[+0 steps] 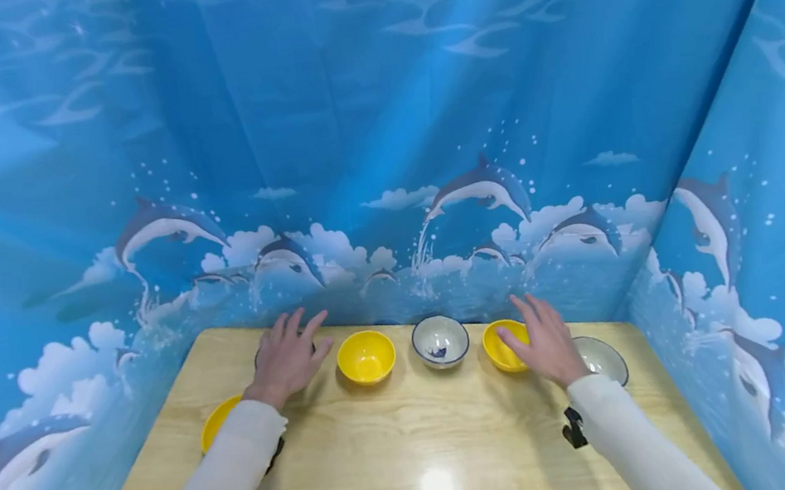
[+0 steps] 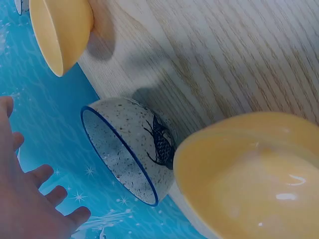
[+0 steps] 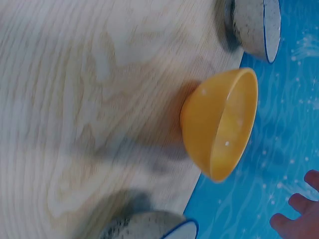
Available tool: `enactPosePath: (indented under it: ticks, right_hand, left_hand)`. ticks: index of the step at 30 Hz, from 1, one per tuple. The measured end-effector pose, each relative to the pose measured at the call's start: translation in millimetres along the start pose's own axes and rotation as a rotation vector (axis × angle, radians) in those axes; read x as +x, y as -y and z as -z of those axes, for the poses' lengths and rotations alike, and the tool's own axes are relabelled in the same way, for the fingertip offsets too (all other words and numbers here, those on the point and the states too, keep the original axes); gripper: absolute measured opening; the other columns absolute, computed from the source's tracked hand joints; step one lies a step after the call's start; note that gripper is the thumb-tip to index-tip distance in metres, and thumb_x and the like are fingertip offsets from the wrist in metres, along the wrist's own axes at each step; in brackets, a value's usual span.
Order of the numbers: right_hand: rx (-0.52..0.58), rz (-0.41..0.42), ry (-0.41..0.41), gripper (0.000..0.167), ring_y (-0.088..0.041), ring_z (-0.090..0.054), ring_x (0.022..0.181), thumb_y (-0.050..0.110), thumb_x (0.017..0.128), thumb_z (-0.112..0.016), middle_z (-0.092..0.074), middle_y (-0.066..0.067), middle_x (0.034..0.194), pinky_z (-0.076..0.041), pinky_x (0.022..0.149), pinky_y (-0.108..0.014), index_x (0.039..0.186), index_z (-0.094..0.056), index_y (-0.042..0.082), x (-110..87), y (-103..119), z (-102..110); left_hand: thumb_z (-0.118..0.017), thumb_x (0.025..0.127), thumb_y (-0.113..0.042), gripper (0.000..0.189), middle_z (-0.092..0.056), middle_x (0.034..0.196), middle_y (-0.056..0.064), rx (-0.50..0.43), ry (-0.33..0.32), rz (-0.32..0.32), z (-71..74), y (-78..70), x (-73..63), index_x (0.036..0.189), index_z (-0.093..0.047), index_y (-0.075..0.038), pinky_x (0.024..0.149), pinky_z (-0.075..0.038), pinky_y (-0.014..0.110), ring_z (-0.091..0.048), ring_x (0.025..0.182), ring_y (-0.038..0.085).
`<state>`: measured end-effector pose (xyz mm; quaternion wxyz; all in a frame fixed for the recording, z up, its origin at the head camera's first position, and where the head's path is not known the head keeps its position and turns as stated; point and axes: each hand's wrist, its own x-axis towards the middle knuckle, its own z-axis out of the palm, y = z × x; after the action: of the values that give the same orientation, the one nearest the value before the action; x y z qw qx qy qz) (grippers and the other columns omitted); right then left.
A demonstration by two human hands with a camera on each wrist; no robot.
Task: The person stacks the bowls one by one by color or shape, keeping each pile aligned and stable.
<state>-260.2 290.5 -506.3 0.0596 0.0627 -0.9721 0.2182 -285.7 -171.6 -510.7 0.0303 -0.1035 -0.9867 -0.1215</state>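
My left hand (image 1: 288, 358) is spread with its fingers apart, over a speckled bowl with a blue rim (image 2: 129, 149) that it mostly hides in the head view. Beside it sits a yellow bowl (image 1: 217, 426), partly behind the left sleeve. Another yellow bowl (image 1: 367, 358) and a speckled bowl with a dark motif (image 1: 440, 342) stand between the hands. The right hand (image 1: 548, 343), fingers extended, is over the edge of a third yellow bowl (image 3: 219, 124). To its right is a second speckled bowl (image 1: 603, 359), partly covered by the wrist. Neither hand holds anything.
The bowls form a curved row along the far part of a light wooden table (image 1: 392, 454). Blue curtains with dolphins (image 1: 380, 155) enclose the back and sides. A dark strap (image 1: 573, 427) shows at the right wrist.
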Motion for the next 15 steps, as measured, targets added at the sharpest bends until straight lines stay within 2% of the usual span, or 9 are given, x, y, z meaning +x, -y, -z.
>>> enactPosePath:
  ticks: [4, 9, 15]
  right_hand:
    - [0.072, -0.008, -0.011, 0.079, -0.054, -0.021, 0.162, 0.052, 0.111, -0.056, -0.022, -0.028, 0.177, -0.021, 0.127, -0.082, 0.172, -0.029, 0.010, -1.5, 6.7, -4.3]
    - [0.143, -0.039, -0.010, 0.078, -0.049, -0.020, 0.164, 0.054, 0.111, -0.055, -0.021, -0.023, 0.179, -0.026, 0.125, -0.082, 0.172, -0.029, 0.013, -2.4, 13.4, -11.5]
    - [0.213, -0.052, -0.016, 0.076, -0.047, -0.025, 0.163, 0.050, 0.111, -0.058, -0.027, -0.021, 0.178, -0.027, 0.128, -0.077, 0.171, -0.031, 0.013, -2.1, 21.7, -18.3]
  left_hand:
    - [-0.053, 0.113, -0.045, 0.063, -0.032, 0.174, 0.026, -0.004, 0.002, -0.012, -1.4, -3.2, -0.4, 0.170, -0.039, -0.022, 0.126, -0.031, 0.077, -0.029, 0.158, 0.055]
    - [-0.050, 0.114, -0.047, 0.063, -0.030, 0.175, 0.025, -0.024, 0.019, -0.017, -1.1, -9.6, -2.8, 0.171, -0.037, -0.023, 0.129, -0.030, 0.074, -0.029, 0.159, 0.054]
    - [-0.053, 0.114, -0.047, 0.062, -0.032, 0.175, 0.023, -0.061, 0.004, -0.015, -6.2, -14.1, -7.7, 0.169, -0.039, -0.022, 0.130, -0.028, 0.074, -0.031, 0.160, 0.051]
